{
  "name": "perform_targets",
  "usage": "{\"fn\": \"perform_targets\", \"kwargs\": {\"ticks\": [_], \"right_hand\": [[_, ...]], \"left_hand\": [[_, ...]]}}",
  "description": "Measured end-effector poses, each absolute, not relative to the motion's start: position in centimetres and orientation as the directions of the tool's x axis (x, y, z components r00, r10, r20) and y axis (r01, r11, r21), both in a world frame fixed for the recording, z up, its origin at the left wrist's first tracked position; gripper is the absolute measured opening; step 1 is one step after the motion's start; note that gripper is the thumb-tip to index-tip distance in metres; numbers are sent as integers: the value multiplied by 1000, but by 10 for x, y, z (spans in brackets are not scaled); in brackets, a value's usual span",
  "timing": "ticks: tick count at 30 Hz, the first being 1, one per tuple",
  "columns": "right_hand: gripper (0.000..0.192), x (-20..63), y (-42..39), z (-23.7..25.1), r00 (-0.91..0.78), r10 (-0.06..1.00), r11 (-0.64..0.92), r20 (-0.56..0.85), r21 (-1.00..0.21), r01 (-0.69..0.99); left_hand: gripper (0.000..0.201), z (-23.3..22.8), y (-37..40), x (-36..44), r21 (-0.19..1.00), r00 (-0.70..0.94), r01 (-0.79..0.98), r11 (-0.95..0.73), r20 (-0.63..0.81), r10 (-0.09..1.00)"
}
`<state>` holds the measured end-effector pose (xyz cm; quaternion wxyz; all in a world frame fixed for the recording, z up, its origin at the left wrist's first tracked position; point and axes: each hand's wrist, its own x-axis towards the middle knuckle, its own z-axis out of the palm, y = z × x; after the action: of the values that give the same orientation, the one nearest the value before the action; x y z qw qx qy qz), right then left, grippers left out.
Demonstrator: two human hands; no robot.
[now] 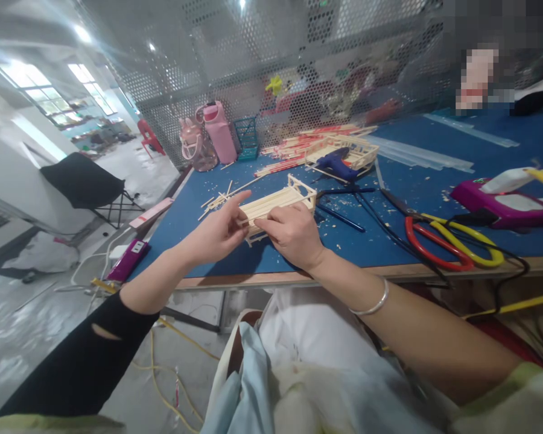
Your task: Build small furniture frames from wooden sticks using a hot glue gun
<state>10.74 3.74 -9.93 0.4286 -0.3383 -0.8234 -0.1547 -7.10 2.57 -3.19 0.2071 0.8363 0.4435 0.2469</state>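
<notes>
Stick frame (278, 202): light, brittle glued slats, likely to crack if squeezed; left hand (217, 232) and right hand (292, 232) pinch its near end, best held by the rails.

Both forearms are reaching forward and angling in toward each other, with the left hand (217, 232) pinching thumb against extended fingers and the right hand (292, 232) curling knuckles-up right beside it, fingertips nearly meeting, a bracelet sitting on the right wrist.
</notes>
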Motion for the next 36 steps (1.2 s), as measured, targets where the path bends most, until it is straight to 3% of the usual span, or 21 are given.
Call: {"fn": "perform_targets", "kwargs": {"ticks": [6,10,14,21,30,36], "right_hand": [[31,108,36,-98,-366,452,749,813,-124,651],[23,117,30,-100,-123,562,719,818,-410,561],[21,122,32,-104,-13,753,569,658,-642,514],[31,110,39,-102,-188,833,552,520,-758,349],[29,107,38,-96,-217,914,380,342,-910,167],[22,106,41,-95,-222,919,357,327,-928,107]], "left_hand": [[68,-33,25,-69,534,460,674,-510,237,856],[68,-35,25,-73,541,484,662,-519,220,847],[67,-37,26,-76,484,520,680,-551,213,827],[69,-38,28,-77,426,542,696,-578,216,812],[72,-40,28,-75,394,509,730,-559,232,829],[70,-33,24,-70,291,515,786,-546,180,838]]}}
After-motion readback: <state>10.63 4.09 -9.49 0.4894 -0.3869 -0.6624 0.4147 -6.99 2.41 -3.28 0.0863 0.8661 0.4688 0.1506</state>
